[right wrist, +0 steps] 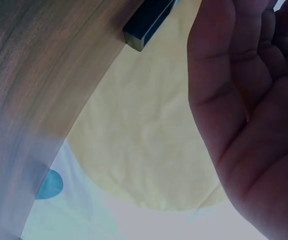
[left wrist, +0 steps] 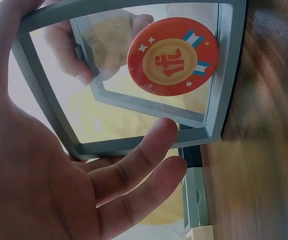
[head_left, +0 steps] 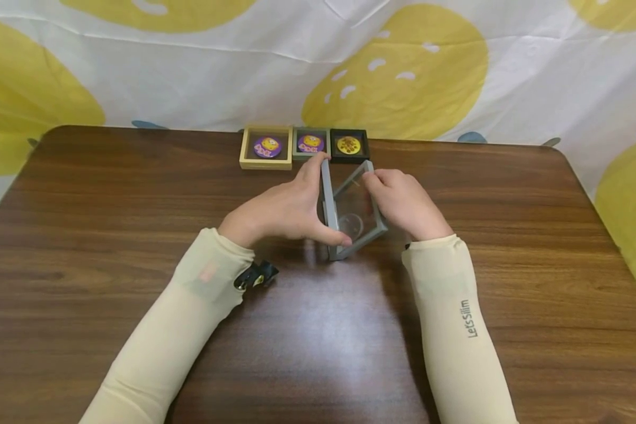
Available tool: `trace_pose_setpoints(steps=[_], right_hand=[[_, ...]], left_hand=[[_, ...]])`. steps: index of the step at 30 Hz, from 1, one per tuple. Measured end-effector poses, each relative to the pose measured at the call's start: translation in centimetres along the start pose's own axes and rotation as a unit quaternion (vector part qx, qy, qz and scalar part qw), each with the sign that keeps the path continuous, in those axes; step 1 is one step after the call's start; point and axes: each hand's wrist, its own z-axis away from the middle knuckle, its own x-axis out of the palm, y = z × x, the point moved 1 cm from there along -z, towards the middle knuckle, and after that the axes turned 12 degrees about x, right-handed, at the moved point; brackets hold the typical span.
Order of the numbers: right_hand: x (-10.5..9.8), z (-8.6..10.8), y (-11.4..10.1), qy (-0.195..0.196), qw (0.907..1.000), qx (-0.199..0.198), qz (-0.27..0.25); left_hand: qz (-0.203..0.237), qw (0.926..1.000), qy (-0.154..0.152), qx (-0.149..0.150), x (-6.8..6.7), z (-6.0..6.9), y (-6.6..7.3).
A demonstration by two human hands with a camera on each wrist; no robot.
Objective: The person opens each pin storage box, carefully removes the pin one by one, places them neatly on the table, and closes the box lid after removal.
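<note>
A grey display frame with clear film panes stands on edge, its two halves spread apart like a book. My left hand spans the left half, thumb at the near side and fingertips at the far top corner. Pinching the outer edge of the right half is my right hand. In the left wrist view a round red badge with a gold centre shows against the film. From the head only a faint round outline appears there. My right palm fills one side of the right wrist view.
Along the back edge of the brown wooden table sit three small frames: cream, green-grey and black, each holding a round badge. Behind hangs a white cloth with yellow prints.
</note>
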Motion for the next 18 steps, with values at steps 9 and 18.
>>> trace_pose_setpoints(steps=[9,18], right_hand=[[-0.12,-0.09,0.01,0.014,0.9996,-0.008,0.023],[-0.88,-0.13,0.84,-0.015,0.9981,0.013,0.059]], left_hand=[[0.005,1.0,-0.003,0.002,-0.08,-0.04,0.17],[0.019,0.9998,-0.005,-0.004,0.0,-0.03,0.13]])
